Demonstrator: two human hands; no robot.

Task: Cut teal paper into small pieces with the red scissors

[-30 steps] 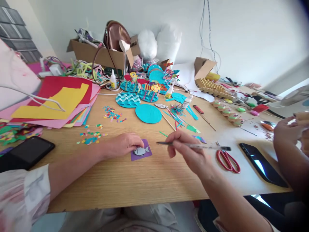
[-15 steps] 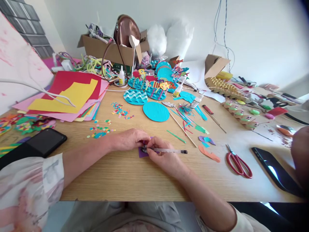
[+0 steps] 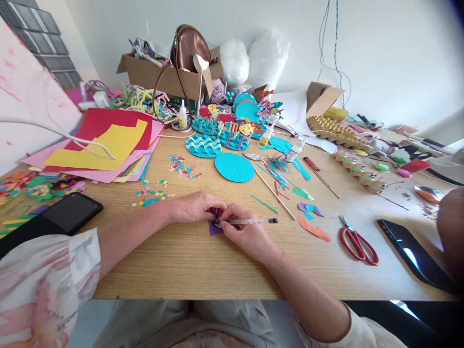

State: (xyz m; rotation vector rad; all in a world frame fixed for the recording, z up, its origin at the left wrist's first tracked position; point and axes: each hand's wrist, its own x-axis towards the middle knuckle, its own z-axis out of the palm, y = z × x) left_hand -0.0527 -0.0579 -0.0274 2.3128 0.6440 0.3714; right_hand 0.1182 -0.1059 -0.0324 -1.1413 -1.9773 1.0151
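Note:
My left hand [image 3: 197,208] rests on the wooden table [image 3: 203,263] with its fingers curled down on a small purple paper piece [image 3: 214,229]. My right hand [image 3: 242,231] is closed around a clear pen [image 3: 253,221], whose tip meets the purple piece; the fish drawn on it is mostly hidden under my fingers. The pen's back end points right.
A black phone [image 3: 68,212] lies at the left, red scissors [image 3: 357,244] and another phone [image 3: 411,253] at the right. Coloured paper sheets [image 3: 105,145], confetti bits [image 3: 152,195], teal paper discs [image 3: 234,166], glue bottles, cardboard boxes and an egg carton fill the back. Another person's arm [image 3: 451,227] shows at the right edge.
My right hand brought the pen from mid-air down and left onto the purple piece, and has held it there for the last half second. The view shifted slightly.

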